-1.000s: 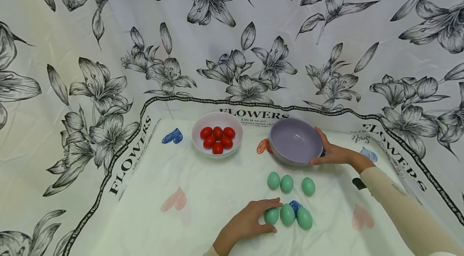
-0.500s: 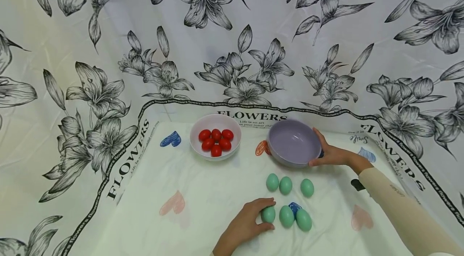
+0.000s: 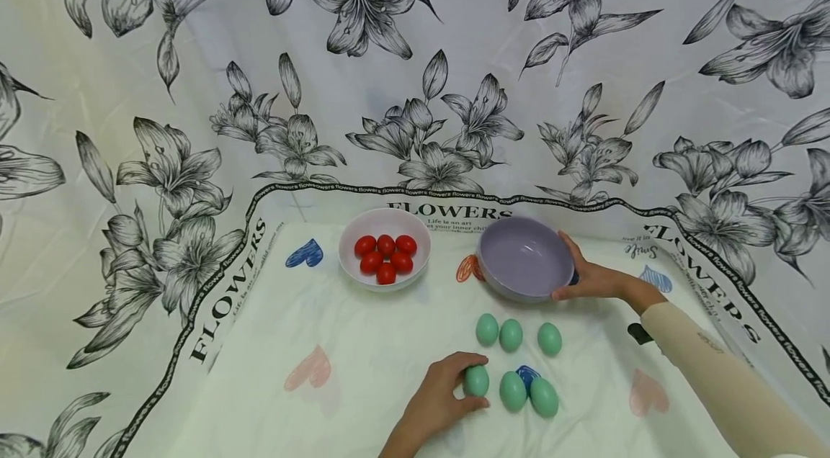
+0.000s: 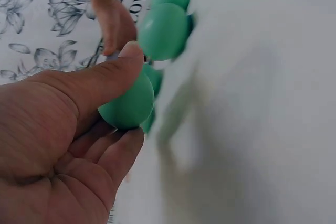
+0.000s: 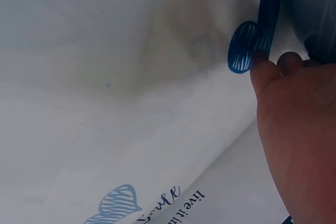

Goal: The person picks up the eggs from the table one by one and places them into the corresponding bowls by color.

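Note:
A green egg is pinched between the thumb and fingers of my left hand. The left wrist view shows this egg with the thumb over one side and fingertips at the other. Two more green eggs lie just to its right, and three others form a row behind them. At the back right, my right hand holds the side of an empty purple bowl, thumb near its front and fingers behind. In the right wrist view the bowl shows only in part, at the corner.
A pale pink bowl with several red egg-shaped pieces stands at the back left. White cloth printed with hearts covers the table. Behind it hangs a flowered curtain.
My left hand has closed on the nearest left green egg and moved it slightly left, away from the two beside it. The right hand stays at the purple bowl.

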Motion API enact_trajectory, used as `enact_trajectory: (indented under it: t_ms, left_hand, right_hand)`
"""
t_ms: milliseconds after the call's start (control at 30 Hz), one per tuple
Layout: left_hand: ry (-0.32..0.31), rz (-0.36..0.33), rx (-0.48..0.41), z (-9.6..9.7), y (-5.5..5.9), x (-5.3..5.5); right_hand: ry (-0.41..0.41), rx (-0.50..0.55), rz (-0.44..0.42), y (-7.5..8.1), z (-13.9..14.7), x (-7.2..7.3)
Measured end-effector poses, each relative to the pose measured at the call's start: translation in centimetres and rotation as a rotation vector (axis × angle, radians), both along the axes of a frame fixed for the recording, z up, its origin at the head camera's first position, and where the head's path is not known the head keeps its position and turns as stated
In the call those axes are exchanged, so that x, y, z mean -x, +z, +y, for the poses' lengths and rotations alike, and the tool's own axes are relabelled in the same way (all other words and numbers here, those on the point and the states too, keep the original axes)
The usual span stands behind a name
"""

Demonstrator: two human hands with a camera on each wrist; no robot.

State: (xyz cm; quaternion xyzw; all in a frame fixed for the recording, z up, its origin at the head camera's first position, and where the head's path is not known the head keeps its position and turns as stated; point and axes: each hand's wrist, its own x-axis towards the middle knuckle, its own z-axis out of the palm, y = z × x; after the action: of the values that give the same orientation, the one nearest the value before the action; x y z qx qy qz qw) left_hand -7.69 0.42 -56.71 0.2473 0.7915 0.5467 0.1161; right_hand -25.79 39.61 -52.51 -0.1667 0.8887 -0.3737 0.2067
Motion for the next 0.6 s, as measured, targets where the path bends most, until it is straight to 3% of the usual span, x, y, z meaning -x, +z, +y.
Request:
enact_trajectory:
  t_ms: [67, 167, 400, 500, 600]
  left_hand:
    - [-0.004, 0.002, -0.019, -0.4, 1.2, 0.6]
    - [-0.018, 0.056, -0.045, -0.8, 3.9, 2.2]
    - [-0.041, 0.257, -0.082, 0.0, 10.8, 8.0]
    - [-0.047, 0.33, -0.058, 1.2, 12.8, 10.4]
    - [-0.065, 0.373, -0.019, 2.7, 13.9, 12.8]
  right_hand:
    - [0.0, -0.005, 0.001, 0.0, 0.0, 0.0]
    - [0.002, -0.023, 0.009, 0.1, 0.2, 0.1]
    - [0.007, -0.029, 0.018, 0.5, 0.3, 0.2]
    - [0.004, -0.017, 0.001, 0.4, 0.1, 0.2]
    - [0.015, -0.023, -0.001, 0.1, 0.0, 0.0]
